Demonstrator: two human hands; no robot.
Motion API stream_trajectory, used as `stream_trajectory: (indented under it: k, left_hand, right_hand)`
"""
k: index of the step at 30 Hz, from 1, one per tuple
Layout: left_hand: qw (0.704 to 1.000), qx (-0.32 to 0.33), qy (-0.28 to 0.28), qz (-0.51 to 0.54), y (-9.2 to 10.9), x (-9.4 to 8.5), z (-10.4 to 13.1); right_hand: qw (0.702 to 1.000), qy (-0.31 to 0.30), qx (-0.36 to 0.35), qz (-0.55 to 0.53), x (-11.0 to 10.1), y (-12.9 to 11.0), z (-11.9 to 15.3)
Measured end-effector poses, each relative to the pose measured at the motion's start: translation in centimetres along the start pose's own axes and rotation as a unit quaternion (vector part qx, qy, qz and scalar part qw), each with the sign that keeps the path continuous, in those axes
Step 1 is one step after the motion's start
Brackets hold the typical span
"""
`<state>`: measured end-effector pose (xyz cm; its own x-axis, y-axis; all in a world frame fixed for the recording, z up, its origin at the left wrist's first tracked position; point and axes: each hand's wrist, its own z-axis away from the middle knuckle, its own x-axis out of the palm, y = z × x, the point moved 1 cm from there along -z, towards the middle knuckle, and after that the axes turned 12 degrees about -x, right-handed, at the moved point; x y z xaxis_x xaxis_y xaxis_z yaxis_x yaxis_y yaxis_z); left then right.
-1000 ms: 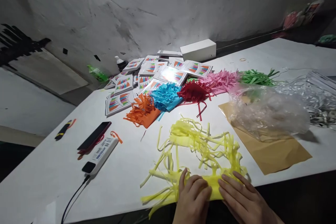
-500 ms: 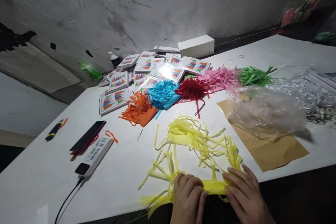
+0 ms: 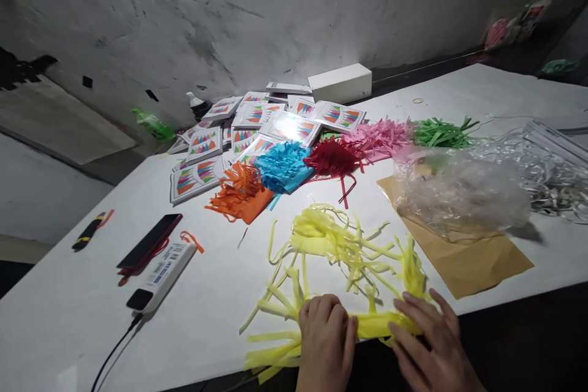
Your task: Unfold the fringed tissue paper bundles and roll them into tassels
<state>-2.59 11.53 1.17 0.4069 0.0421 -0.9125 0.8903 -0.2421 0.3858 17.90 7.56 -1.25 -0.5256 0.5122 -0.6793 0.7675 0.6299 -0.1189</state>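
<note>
A yellow fringed strip (image 3: 374, 324) lies along the table's front edge between my hands. My left hand (image 3: 325, 334) is closed over its left part, fingers curled down. My right hand (image 3: 429, 334) rests at its right end with the fingers spread and touching it. Long yellow tassels fan out to the left of my left hand and rise beside my right hand. Just beyond, a loose yellow fringe bundle (image 3: 316, 236) lies on the white table (image 3: 215, 300).
Orange (image 3: 243, 196), blue (image 3: 285, 165), red, pink and green fringe bundles lie in a row behind. Further back are stacked printed packets (image 3: 202, 174) and a white box (image 3: 340, 82). Brown paper (image 3: 482, 263) and clear plastic (image 3: 463, 196) are right; a power strip (image 3: 163, 275) and phone (image 3: 149, 242) left.
My right hand's fingers have lifted and spread a little, and more of the yellow strip shows between my hands. My left hand has curled more tightly. The view has shifted slightly.
</note>
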Motion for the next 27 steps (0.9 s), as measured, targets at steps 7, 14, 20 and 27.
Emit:
stream_trajectory:
  k: [7,14,20,27]
  left_hand:
    - [1.000,-0.018,-0.004,0.015,-0.1,0.0,0.1]
    - [1.000,-0.005,-0.010,0.027,-1.3,-0.6,-0.1]
    - [0.999,-0.035,0.001,0.039,-1.9,-0.1,0.3]
    - [1.000,-0.011,-0.005,0.025,-1.5,-0.2,0.1]
  right_hand:
    - [0.999,-0.012,-0.038,-0.006,0.1,-0.6,-0.4]
    - [0.990,-0.078,-0.113,-0.044,-1.8,2.2,-0.2]
    - [0.987,-0.133,-0.092,0.018,-4.4,6.2,0.5]
    - [0.978,0.026,0.121,0.168,-7.3,7.7,0.6]
